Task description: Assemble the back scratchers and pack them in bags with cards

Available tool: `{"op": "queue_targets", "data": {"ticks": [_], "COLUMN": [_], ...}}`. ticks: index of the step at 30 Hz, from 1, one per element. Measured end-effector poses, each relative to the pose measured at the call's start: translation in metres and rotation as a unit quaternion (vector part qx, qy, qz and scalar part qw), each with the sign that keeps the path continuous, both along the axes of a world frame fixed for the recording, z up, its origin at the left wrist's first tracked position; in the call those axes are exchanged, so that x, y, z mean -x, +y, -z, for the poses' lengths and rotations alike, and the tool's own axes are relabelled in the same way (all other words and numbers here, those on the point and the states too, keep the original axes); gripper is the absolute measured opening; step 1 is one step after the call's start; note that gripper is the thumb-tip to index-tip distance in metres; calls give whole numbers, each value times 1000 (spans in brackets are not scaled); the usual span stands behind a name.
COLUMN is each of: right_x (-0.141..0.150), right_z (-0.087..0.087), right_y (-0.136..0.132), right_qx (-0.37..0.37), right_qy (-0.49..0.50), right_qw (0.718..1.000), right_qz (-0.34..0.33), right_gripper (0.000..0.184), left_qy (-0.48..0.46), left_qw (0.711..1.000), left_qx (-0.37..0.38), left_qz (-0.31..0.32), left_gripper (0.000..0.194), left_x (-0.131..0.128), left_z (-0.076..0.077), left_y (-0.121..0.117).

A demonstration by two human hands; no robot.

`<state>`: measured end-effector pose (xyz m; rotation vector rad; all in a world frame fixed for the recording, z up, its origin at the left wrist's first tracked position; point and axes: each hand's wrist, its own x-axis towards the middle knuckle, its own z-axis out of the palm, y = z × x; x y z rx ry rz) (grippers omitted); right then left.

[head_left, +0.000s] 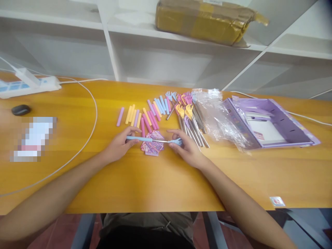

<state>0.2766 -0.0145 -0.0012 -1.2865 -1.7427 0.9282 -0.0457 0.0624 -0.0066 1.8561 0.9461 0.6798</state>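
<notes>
My left hand (120, 143) pinches the light blue sleeve end of a small back scratcher (153, 139) held level over the wooden table (155, 180). My right hand (185, 145) grips the blue claw head at its other end. Under the scratcher lies a small pile of pink cards (153, 147). Behind it lie several loose pastel sleeves (145, 116) in pink, yellow, purple and blue. To their right is a heap of metal scratchers with coloured claw heads (189, 114).
Crumpled clear plastic bags (220, 117) and an open purple box (269, 128) sit at the right. A power strip (28, 84), white cable (90, 103), dark mouse (20, 110) and blurred item lie left. A taped brown parcel (207, 20) rests on white shelves behind.
</notes>
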Motion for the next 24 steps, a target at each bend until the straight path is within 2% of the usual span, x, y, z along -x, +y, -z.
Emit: {"op": "queue_targets", "data": {"ticks": [10,17,20,24], "right_x": [14,17,17,12], "right_z": [4,5,-1,-17], "right_y": [-3,-3,-5,-11], "right_qx": [36,35,21,-17], "right_qy": [35,31,19,-20], "right_qw": [999,999,999,999], "right_qz": [-21,-13,-16,-22], "right_gripper": [48,49,50,63], "left_qy": [16,8,-11,-68], "left_qw": [1000,1000,1000,996], "left_qx": [-3,-2,8,47], "left_qz": [8,17,24,29], "left_gripper": [32,33,35,32], "left_x": [-6,-8,-4,2], "left_z": [-10,-8,-9,-8], "left_y": [-6,-5,-4,-2]}}
